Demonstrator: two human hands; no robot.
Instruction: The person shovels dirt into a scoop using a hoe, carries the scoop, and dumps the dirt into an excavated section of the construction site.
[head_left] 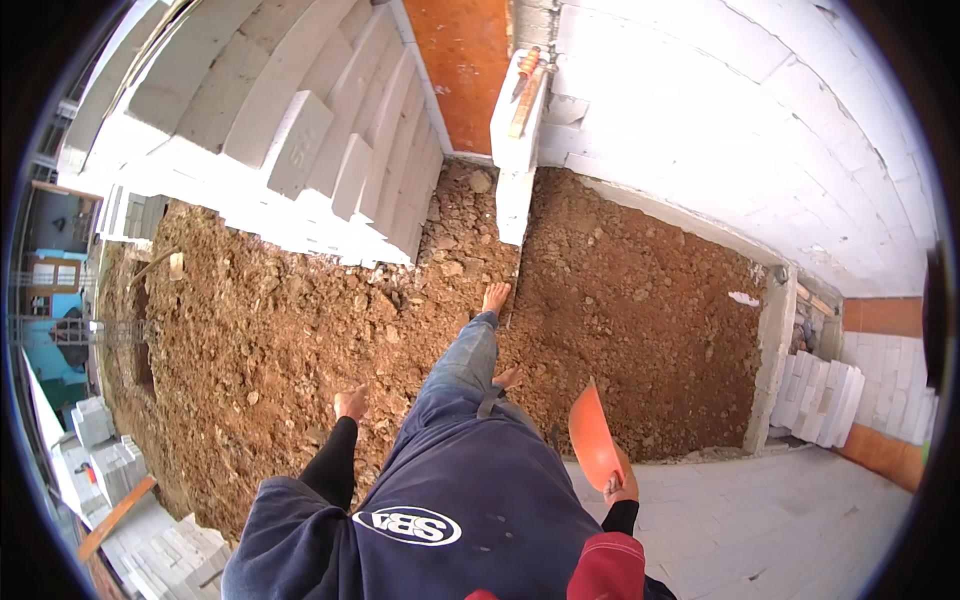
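Observation:
My right hand point(622, 484), low on the right, grips an orange curved scoop-like piece point(592, 440) by its lower end, and the piece stands tilted with its tip upward. My left hand point(352, 403) hangs over the brown soil point(250, 370) at the end of a black sleeve. Nothing shows in it, and its fingers look loosely apart, though they are small in the view. One bare foot point(496, 298) stands on the soil by a thin straight edge, with the other foot point(508, 378) partly hidden by my clothing.
Stacked white blocks point(300, 140) rise at the far left. Ahead, a short white wall end point(515, 150) carries an orange-handled tool point(528, 68) and a wooden strip point(525, 112). A white block wall point(720, 120) runs along the right. More blocks point(818, 398) lie beyond a concrete ledge point(772, 350).

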